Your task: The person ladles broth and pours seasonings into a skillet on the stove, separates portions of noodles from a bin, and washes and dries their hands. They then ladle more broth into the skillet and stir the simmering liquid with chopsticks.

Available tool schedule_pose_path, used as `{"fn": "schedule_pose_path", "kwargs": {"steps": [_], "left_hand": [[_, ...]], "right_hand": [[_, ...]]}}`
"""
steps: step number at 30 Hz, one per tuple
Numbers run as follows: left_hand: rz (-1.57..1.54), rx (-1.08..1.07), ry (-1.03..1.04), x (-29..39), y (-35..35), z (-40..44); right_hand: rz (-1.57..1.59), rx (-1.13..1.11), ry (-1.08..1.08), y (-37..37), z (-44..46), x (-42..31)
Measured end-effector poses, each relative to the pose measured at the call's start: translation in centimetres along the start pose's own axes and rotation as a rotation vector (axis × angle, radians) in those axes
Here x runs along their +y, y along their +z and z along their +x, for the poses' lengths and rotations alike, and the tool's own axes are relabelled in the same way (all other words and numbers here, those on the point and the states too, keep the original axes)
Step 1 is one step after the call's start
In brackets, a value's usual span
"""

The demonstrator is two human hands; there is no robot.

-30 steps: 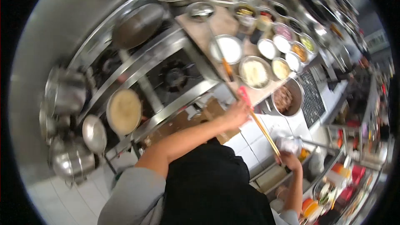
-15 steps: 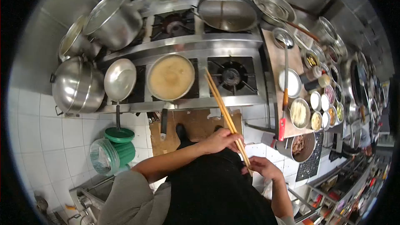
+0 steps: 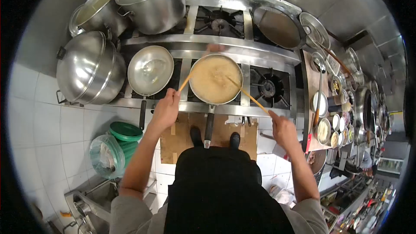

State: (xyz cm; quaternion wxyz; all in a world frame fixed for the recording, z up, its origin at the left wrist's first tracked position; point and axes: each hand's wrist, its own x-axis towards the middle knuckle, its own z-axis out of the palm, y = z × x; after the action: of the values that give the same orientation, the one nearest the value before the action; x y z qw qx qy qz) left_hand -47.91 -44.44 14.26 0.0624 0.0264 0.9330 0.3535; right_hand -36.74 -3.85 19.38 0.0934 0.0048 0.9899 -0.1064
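Observation:
My left hand (image 3: 167, 110) is closed round one long wooden chopstick (image 3: 186, 81), whose far end is at the left rim of a pan. My right hand (image 3: 283, 131) grips the other chopstick (image 3: 255, 101), its tip in the cloudy tan liquid (image 3: 213, 79) inside the same pan. That pan (image 3: 210, 103) sits on the front of the stove, its black handle (image 3: 209, 127) pointing toward me between my hands. To its left rests a second, shallow pan (image 3: 151, 70) with a little clear liquid.
Large pots (image 3: 151, 11) and a domed steel pot (image 3: 89, 67) stand at the left. A bare burner (image 3: 269, 87) lies right of the pan. Bowls of ingredients (image 3: 323, 131) and a ladle (image 3: 320, 87) are on the right counter. A green bin (image 3: 126, 131) stands lower left.
The chopsticks were together between both hands; now each hand has one. My left hand has moved left and forward, my right hand forward. The view has turned so the pan is central.

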Motion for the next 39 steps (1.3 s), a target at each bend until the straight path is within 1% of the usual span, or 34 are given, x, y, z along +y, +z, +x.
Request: {"fn": "schedule_pose_path", "kwargs": {"steps": [2, 3, 5, 6, 7, 8, 10, 12, 13, 16, 18, 20, 22, 23, 24, 26, 28, 29, 33, 36, 39], "left_hand": [[0.313, -0.139, 0.061, -1.7, -0.2, 0.4], [0.391, -0.178, 0.130, -2.6, 0.2, 1.0], [0.475, -0.183, 0.241, -3.5, 0.9, 2.3], [0.512, -0.181, 0.297, -3.7, 1.5, 3.1], [0.539, -0.193, 0.301, -3.9, 2.4, 3.9], [0.566, -0.200, 0.302, -4.1, 3.3, 4.8], [0.614, -0.238, 0.279, -4.3, 4.2, 6.5], [0.654, -0.325, 0.229, -4.7, 4.8, 7.1], [0.630, -0.324, 0.208, -4.7, 4.7, 7.0], [0.575, -0.299, 0.165, -4.6, 4.0, 6.5], [0.544, -0.248, 0.123, -4.7, 3.6, 6.2], [0.526, -0.204, 0.088, -5.6, 4.5, 6.6], [0.512, -0.189, 0.053, -5.6, 4.8, 7.3], [0.508, -0.200, 0.038, -5.3, 4.9, 7.7], [0.505, -0.215, 0.027, -5.1, 5.1, 7.9], [0.488, -0.236, 0.044, -5.3, 6.3, 8.3], [0.468, -0.270, 0.047, -4.9, 7.1, 8.7], [0.458, -0.297, 0.035, -4.7, 7.3, 8.5], [0.431, -0.360, -0.042, -4.9, 6.7, 7.1], [0.389, -0.392, -0.030, -5.6, 5.6, 5.6], [0.373, -0.439, -0.046, -5.6, 4.5, 4.6]], "right_hand": [[-0.123, -0.009, -0.042, -0.6, 2.3, -1.9], [-0.182, -0.012, -0.065, -0.7, 3.7, -2.9], [-0.234, -0.093, -0.128, 0.8, 6.7, -4.0], [-0.259, -0.118, -0.116, 2.2, 8.3, -4.5], [-0.286, -0.143, -0.106, 3.6, 9.7, -5.2], [-0.295, -0.114, -0.096, 4.4, 10.7, -5.9], [-0.314, -0.184, -0.086, 3.9, 11.8, -7.0], [-0.294, -0.197, -0.100, 1.8, 12.0, -6.1], [-0.278, -0.205, -0.103, 0.7, 11.9, -5.3], [-0.220, -0.103, -0.007, -0.5, 12.0, -3.0], [-0.169, -0.060, 0.031, 2.3, 12.1, -1.2], [-0.100, -0.029, 0.043, 3.2, 11.7, -0.4], [-0.008, -0.013, 0.049, 2.7, 10.6, 0.2], [0.021, 0.032, 0.025, 2.1, 10.3, 1.2], [0.001, 0.045, 0.078, 1.2, 10.1, 1.5], [-0.123, 0.013, 0.117, 0.6, 10.6, 1.1], [-0.154, 0.036, 0.051, 3.8, 11.7, 1.7], [-0.128, -0.010, 0.101, 4.9, 11.9, 1.4], [0.096, -0.035, 0.022, 6.1, 10.5, 1.0], [0.139, -0.086, -0.010, 6.5, 9.0, 1.4], [0.271, -0.096, -0.015, 6.2, 7.9, 1.2]]}}
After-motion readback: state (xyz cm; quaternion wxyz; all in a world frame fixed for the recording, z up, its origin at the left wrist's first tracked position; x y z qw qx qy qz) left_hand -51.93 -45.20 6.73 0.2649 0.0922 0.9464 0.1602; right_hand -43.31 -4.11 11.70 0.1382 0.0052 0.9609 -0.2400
